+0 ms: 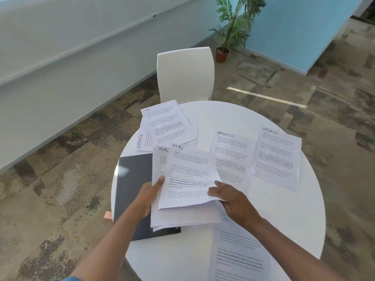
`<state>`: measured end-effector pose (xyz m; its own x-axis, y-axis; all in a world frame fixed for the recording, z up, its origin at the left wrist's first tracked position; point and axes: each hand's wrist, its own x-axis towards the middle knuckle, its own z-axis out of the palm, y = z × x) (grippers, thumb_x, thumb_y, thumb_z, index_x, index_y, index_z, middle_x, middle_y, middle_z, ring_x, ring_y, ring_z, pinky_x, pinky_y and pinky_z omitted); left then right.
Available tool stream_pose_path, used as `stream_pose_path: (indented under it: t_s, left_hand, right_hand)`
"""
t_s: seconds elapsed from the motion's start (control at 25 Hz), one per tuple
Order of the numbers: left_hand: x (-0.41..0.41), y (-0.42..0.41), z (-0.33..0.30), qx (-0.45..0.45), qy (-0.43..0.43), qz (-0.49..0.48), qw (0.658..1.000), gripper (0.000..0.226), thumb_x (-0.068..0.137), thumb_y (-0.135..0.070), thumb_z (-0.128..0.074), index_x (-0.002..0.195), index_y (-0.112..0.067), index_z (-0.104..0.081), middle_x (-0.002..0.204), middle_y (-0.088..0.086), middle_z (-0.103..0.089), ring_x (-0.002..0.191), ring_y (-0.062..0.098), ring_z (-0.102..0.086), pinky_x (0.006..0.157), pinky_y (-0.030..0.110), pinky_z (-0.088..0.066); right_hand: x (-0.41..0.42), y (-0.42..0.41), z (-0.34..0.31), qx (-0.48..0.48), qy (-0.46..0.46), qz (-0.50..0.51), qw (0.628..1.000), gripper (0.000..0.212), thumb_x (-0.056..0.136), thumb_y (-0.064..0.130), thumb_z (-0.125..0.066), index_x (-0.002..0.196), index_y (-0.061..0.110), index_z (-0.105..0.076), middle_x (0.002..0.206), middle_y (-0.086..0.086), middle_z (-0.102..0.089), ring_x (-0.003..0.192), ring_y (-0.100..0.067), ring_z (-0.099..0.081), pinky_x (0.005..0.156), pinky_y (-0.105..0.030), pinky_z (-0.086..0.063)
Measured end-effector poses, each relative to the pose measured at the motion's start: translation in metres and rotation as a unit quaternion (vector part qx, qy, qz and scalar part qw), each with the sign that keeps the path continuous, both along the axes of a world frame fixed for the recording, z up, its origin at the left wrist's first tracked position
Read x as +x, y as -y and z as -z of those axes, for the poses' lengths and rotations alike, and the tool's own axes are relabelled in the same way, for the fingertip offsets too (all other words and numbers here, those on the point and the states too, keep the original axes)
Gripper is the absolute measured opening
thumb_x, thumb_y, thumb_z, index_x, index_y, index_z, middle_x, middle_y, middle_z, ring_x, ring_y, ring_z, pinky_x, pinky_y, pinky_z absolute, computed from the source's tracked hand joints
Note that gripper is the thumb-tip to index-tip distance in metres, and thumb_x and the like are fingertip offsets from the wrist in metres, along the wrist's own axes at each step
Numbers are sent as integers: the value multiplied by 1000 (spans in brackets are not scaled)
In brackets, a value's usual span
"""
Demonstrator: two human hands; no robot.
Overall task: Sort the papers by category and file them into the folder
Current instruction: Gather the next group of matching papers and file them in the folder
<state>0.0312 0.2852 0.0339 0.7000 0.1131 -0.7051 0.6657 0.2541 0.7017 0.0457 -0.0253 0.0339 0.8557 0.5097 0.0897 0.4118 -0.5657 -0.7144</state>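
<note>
A dark grey folder lies at the left of the round white table. My left hand grips a small stack of HR papers above it, thumb on top. My right hand holds the lower right edge of the top HR sheet on that stack. Another HR sheet lies at the far left over a SPORTS sheet. Two SPORTS sheets lie flat at the right. A further printed sheet lies near me, its heading hidden by my right arm.
A white chair stands at the table's far side. A potted plant stands on the patterned carpet beyond it. A small orange note sticks out by the folder's left edge.
</note>
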Motion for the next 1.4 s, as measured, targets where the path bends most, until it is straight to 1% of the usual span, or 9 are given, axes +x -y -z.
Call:
stream_pose_path:
  t_s: [0.28, 0.48, 0.64, 0.76, 0.96, 1.04, 1.12, 1.24, 1.4]
  left_hand:
    - [3, 21, -6, -28, -2, -29, 999, 38, 99, -34, -58, 117, -2, -67, 108, 19, -75, 100, 40, -72, 96, 61, -52]
    - [1, 34, -5, -28, 9, -14, 999, 29, 94, -15, -64, 118, 2, -65, 107, 22, -74, 100, 42, -71, 92, 59, -54]
    - [-5, 45, -4, -27, 27, 13, 999, 31, 92, -6, -65, 123, 1, -63, 109, 20, -74, 99, 40, -72, 86, 52, -58]
    - [-9, 43, -2, -26, 44, 22, 998, 33, 94, -8, -64, 126, -1, -62, 113, 18, -74, 103, 38, -71, 94, 54, -55]
    - [-13, 35, -8, -26, 50, 40, 998, 31, 96, -12, -62, 126, -3, -63, 115, 16, -74, 106, 37, -70, 99, 54, -52]
    - [-15, 36, -12, -30, 49, 68, 996, 29, 98, -13, -58, 125, -4, -64, 115, 17, -74, 107, 36, -70, 98, 53, -53]
    - [-17, 40, -16, -41, 53, 90, 994, 27, 99, -13, -55, 123, -4, -64, 115, 18, -73, 107, 37, -70, 96, 50, -54]
    - [-18, 46, -21, -39, 54, 98, 993, 26, 99, -11, -52, 119, -2, -66, 113, 21, -73, 105, 39, -70, 93, 50, -56]
    - [-19, 52, -28, -15, 79, 121, 989, 25, 100, -16, -55, 117, -4, -68, 110, 17, -75, 103, 36, -72, 90, 47, -57]
  right_hand:
    - [-13, 25, -17, -15, 54, -34, 998, 52, 85, -5, -49, 122, 25, -68, 130, 13, -64, 140, -7, -42, 109, -19, -41]
    - [-22, 35, -28, -22, 103, -48, 993, 46, 89, 6, -41, 122, 23, -68, 134, 10, -63, 141, -11, -42, 107, -23, -44]
    - [-30, 32, -25, -22, 92, -59, 994, 52, 85, 1, -44, 127, 23, -65, 144, 10, -54, 145, -10, -34, 116, -24, -33]
    - [-37, 35, -15, -95, 90, -11, 991, 81, 73, -9, -47, 146, 27, -43, 161, 9, -29, 151, -14, -19, 123, -31, -13]
    - [-37, 37, -23, 5, -188, 227, 956, 70, 83, -12, -42, 139, 31, -42, 150, 10, -42, 138, -12, -39, 112, -28, -32]
    - [-25, 29, -27, 89, -306, 259, 912, 41, 97, 12, -49, 135, 29, -47, 136, 8, -56, 125, -14, -53, 103, -31, -42]
    - [-17, 19, -27, 147, -385, 260, 873, 40, 99, 39, -53, 137, 27, -48, 129, 7, -62, 118, -14, -58, 99, -36, -47]
    - [-11, 8, -26, 236, -422, 254, 838, 43, 92, 46, -65, 128, 25, -57, 122, 6, -70, 111, -16, -67, 95, -38, -52]
    - [-13, 9, -31, 274, -362, 269, 850, 21, 91, 16, -69, 112, 14, -69, 110, -6, -76, 97, -21, -73, 84, -36, -59]
